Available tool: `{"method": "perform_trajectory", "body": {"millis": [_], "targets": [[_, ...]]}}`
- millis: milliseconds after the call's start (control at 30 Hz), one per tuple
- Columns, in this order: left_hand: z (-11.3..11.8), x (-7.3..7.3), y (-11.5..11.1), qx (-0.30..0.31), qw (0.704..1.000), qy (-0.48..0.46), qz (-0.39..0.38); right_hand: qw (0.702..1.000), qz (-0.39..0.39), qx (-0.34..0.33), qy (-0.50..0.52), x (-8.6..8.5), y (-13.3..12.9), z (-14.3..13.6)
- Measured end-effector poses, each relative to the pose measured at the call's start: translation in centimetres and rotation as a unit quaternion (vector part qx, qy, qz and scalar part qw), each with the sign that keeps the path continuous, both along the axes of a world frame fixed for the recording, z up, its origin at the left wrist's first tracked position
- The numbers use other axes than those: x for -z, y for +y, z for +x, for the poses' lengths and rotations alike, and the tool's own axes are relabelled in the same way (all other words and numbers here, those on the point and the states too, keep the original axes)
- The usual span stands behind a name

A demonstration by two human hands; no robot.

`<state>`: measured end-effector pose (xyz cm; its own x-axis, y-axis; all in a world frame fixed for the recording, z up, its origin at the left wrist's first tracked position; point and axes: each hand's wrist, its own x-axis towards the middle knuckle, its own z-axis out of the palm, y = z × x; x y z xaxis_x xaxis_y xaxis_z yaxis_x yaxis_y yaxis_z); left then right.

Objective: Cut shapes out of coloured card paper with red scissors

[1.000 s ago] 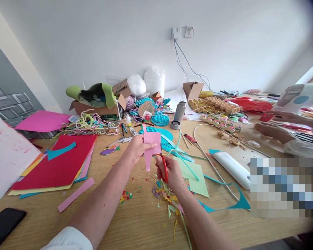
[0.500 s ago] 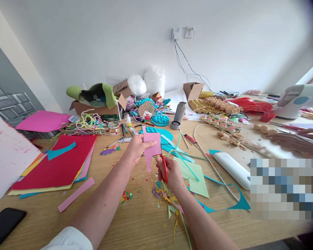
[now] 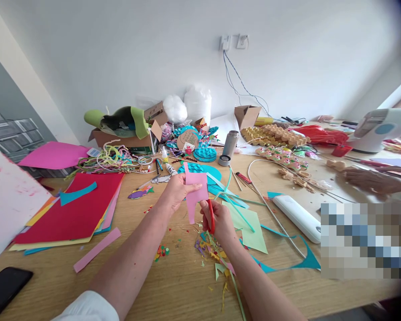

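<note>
Scissors (image 3: 210, 217) with red handles sit in your right hand (image 3: 218, 221), fingers closed through the loops, while your left hand (image 3: 176, 191) pinches one piece of pink paper (image 3: 195, 190) by its left edge; both hands are clamped on what they carry, held above the wooden table (image 3: 173, 281). Seen from your head camera, the only view, the paper hangs at about 11 o'clock from the right hand, its lower right edge touching the scissors, and just to 3 o'clock of the left hand's thumb. You have one pink paper strip (image 3: 97, 249) lying flat at 8 o'clock of your left hand, well apart, and one stack of coloured sheets (image 3: 75, 214) topped in red at 9 o'clock, with a single teal scrap (image 3: 77, 193) on it. Paper scraps (image 3: 214, 256) litter the table just below your right hand at 6 o'clock. One light green sheet (image 3: 250, 225) lies at 3 o'clock of that hand, one white case (image 3: 297, 216) beyond it. One steel flask (image 3: 230, 145) stands upright at 1 o'clock. One black phone (image 3: 5, 290) lies at the near left corner. Another person's hand (image 3: 367, 180) rests on the table far at 3 o'clock.
</note>
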<state>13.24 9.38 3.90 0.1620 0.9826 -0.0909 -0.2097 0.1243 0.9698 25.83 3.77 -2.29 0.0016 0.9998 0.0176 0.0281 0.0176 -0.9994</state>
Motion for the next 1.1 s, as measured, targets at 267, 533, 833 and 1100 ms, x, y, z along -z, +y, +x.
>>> {"method": "perform_trajectory", "body": {"millis": [267, 533, 833, 1100], "targets": [[0.07, -0.18, -0.18, 0.013, 1.0, 0.008, 0.003, 1.0, 0.016, -0.009, -0.008, 0.37, 0.05, 0.25], [0.08, -0.18, -0.22, 0.015, 1.0, 0.01, 0.013, 1.0, -0.005, 0.005, -0.005, -0.06, 0.08, 0.06], [0.03, 0.12, -0.07, 0.005, 1.0, -0.007, 0.005, 1.0, -0.009, 0.0, 0.008, -0.3, -0.07, 0.01], [0.03, 0.1, -0.01, 0.012, 1.0, -0.002, 0.011, 1.0, -0.006, -0.017, 0.025, -0.46, -0.14, 0.11]]}}
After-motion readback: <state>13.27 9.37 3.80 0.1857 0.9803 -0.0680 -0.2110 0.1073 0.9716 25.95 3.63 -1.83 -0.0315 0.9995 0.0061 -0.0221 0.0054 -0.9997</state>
